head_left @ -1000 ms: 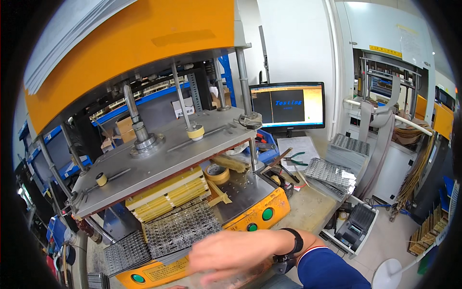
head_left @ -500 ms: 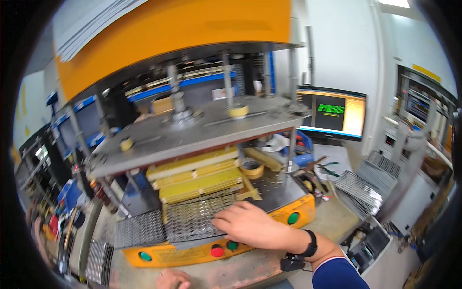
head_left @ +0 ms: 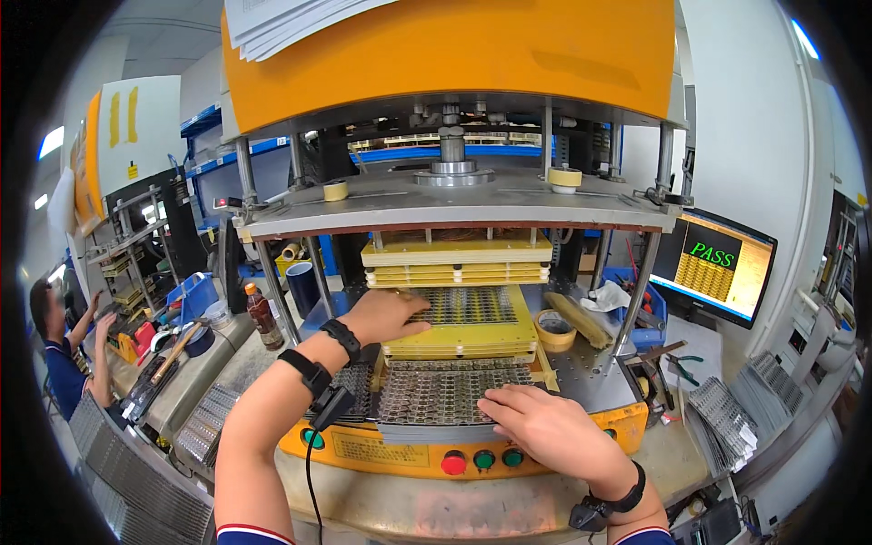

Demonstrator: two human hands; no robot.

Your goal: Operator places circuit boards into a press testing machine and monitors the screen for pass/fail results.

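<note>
A thin panel of small metal parts (head_left: 463,307) lies on the yellow lower fixture (head_left: 454,343) inside the press. My left hand (head_left: 386,315) reaches in at that panel's left edge, its fingers stretched toward the right and touching the edge. Directly in front of the fixture, a stack of similar grey panels (head_left: 445,392) rests on the press bed. At its right edge lies my right hand (head_left: 545,422), fingers extended over the top panel. A second, lower stack of panels (head_left: 357,391) sits left of it, partly behind my left wrist.
Above the fixture hangs the yellow upper plate (head_left: 454,257). A red button (head_left: 453,462) and green buttons line the orange front edge. Tape (head_left: 554,330), pliers (head_left: 683,366), panel stacks (head_left: 722,413) and a monitor (head_left: 713,268) stand right; a bottle (head_left: 262,316) and another person (head_left: 68,363) are left.
My left hand has risen from the lower edge to the fixture, where a panel now shows. My right hand stays at the front stack. The view has turned left and levelled.
</note>
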